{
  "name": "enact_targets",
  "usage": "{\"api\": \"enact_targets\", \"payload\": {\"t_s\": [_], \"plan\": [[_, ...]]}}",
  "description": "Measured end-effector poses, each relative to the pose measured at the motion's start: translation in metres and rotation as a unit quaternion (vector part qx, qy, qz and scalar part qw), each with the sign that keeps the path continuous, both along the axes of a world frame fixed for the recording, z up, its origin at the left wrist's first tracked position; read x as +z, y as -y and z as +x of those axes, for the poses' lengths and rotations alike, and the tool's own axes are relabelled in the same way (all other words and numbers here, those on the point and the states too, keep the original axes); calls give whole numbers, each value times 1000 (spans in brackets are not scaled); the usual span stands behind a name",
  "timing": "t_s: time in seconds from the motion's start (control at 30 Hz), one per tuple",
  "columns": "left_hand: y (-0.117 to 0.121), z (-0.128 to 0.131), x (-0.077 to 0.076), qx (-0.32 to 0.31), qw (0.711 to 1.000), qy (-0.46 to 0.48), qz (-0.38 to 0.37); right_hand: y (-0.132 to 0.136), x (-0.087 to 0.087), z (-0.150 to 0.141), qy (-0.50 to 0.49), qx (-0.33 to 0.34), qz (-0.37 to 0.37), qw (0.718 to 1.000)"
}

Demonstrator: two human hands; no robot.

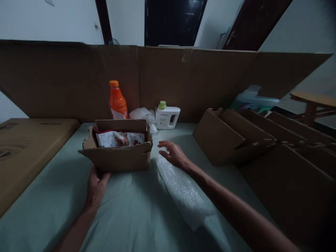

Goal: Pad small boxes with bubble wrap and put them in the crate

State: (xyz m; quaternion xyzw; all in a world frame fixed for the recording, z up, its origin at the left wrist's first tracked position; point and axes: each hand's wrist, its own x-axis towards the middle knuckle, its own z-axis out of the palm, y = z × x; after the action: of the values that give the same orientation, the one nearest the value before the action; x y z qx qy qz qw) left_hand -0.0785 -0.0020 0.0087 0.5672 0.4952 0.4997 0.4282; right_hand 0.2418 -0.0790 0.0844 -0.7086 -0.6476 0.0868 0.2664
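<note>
A small open-topped cardboard box stands on the green cloth, its flaps raised. Inside it lies a printed packet, white with red and brown parts. My left hand grips the lower left corner of the box, with the thumb in front and the fingers partly hidden at its side. Just right of the box, my right hand hovers with fingers apart, holding nothing. Beneath my right hand and forearm, a sheet of bubble wrap stretches toward the front.
Behind the box stand an orange bottle, crumpled clear plastic wrap and a white jug with a green cap. Several open cardboard boxes line the right. A flat carton lies left; a tall cardboard panel closes the back.
</note>
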Motion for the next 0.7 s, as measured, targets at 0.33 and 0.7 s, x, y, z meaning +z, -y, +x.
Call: {"api": "enact_targets", "payload": {"t_s": [0.33,0.7], "plan": [[-4,-2,-9,13,999,-40,-9,-161,48,19,152,0,48,987],[-3,-3,2,8,1000,-15,-3,-57,45,47,-266,-104,206,936]]}}
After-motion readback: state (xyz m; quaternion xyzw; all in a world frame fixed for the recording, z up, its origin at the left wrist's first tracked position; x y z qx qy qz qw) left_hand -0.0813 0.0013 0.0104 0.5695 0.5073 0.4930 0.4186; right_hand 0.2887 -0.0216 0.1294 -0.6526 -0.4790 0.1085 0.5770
